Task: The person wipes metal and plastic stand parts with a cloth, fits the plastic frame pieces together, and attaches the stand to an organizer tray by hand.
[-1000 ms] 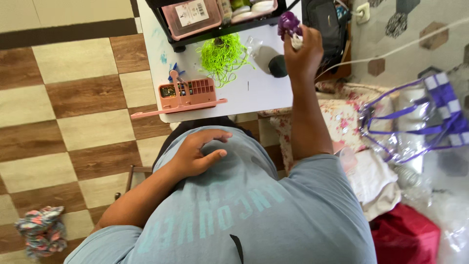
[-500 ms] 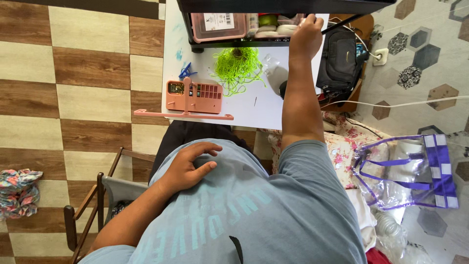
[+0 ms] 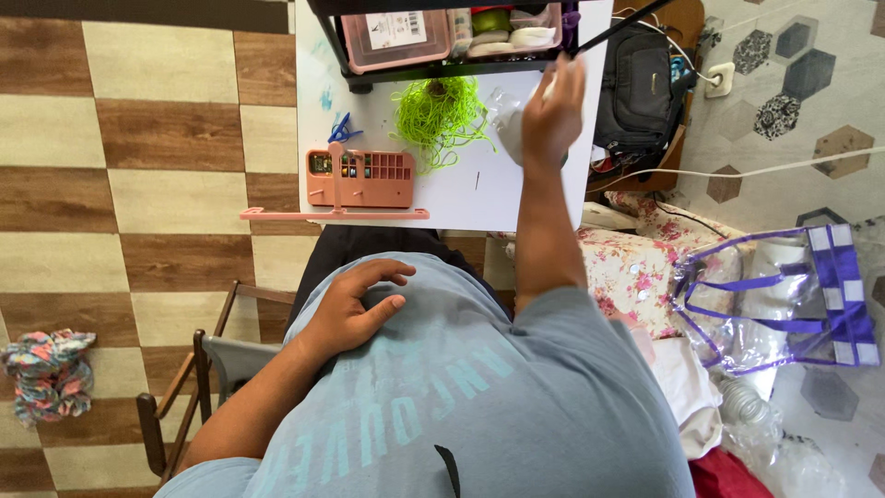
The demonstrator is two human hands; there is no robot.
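R hand (image 3: 550, 115) has been pulled back from the black rack (image 3: 442, 66) edge, fingers loosely curled, nothing held; yarn (image 3: 442, 115) lies just left of fingertips, untouched. L hand (image 3: 355, 304) is kept flat on shirt (image 3: 442, 397), fingers spread.

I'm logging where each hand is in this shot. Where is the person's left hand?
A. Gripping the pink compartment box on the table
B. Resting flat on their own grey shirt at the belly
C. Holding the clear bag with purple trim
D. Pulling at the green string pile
B: the left hand lies open on the grey shirt, well short of the white table, while the right hand is raised over the table's far side.
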